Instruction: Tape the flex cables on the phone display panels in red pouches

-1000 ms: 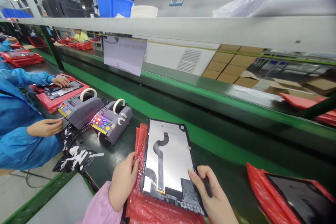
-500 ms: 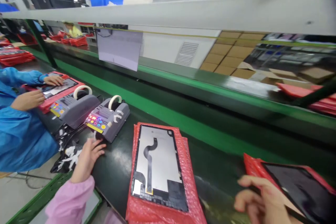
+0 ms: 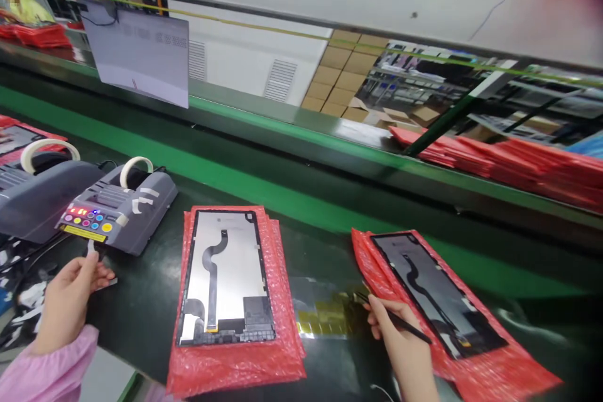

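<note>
My left hand (image 3: 68, 301) pinches a short pale strip of tape (image 3: 92, 247) at the front of a grey tape dispenser (image 3: 117, 204); another small piece clings near its fingertips. In my right hand (image 3: 400, 333) are black tweezers (image 3: 407, 325), their tips over amber, see-through tape pieces (image 3: 325, 319) on the dark bench. Between the hands, a tablet screen panel (image 3: 240, 251) lies back side up on red bubble-wrap bags (image 3: 235, 374), its curved black flex cable showing. A second panel (image 3: 438, 289) rests on red bubble wrap beside my right hand.
Another tape dispenser (image 3: 42, 191) stands at the left, with tape scraps and cables below it. A grey board (image 3: 141, 59) hangs above the bench's back. Red bags (image 3: 518, 160) are piled beyond the green rail at right. A co-worker (image 3: 28, 3) appears far left.
The view has swung right. My right hand has moved from over the right panel to the amber tape, tweezers in it. My left hand, earlier with fingers spread near the dispenser, now pinches the tape.
</note>
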Demonstrator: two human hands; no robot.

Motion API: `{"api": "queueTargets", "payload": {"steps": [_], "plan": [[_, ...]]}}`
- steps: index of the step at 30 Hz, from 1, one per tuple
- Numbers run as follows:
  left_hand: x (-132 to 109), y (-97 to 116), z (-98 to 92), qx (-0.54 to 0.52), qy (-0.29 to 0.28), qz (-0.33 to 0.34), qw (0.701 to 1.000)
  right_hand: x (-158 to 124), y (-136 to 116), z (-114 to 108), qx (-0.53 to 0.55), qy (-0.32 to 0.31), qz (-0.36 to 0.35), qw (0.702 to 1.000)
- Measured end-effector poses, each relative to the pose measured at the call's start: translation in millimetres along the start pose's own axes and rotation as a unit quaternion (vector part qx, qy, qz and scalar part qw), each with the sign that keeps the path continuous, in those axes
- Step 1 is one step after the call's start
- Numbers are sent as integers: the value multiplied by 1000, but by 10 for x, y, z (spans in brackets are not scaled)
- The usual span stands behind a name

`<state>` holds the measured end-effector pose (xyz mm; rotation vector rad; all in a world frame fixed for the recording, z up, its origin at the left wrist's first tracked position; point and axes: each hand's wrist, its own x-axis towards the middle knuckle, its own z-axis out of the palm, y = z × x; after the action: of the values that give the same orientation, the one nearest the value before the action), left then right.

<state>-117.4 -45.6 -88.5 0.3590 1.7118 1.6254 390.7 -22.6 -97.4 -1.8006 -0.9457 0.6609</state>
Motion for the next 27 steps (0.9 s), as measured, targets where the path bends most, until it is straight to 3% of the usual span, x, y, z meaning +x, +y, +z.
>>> {"api": "queueTargets", "payload": {"steps": [5, 12, 18, 23, 27], "plan": [[-83, 14, -56, 43, -57, 101, 992, 116, 146, -35, 1, 2, -11, 1000], [-310, -108, -1, -18, -122, 154, 980, 190, 123, -17, -29, -25, 28, 999], [-709, -339, 372, -72, -193, 84, 975, 129, 121, -9, 55, -9, -10, 998], [-1006, -445, 705, -141, -222, 100, 960, -332, -70, 111, 182, -10, -9, 983], [-1049, -615, 795, -71, -282, 154, 944, -981, -410, 412, 211, -85, 12, 974]]}}
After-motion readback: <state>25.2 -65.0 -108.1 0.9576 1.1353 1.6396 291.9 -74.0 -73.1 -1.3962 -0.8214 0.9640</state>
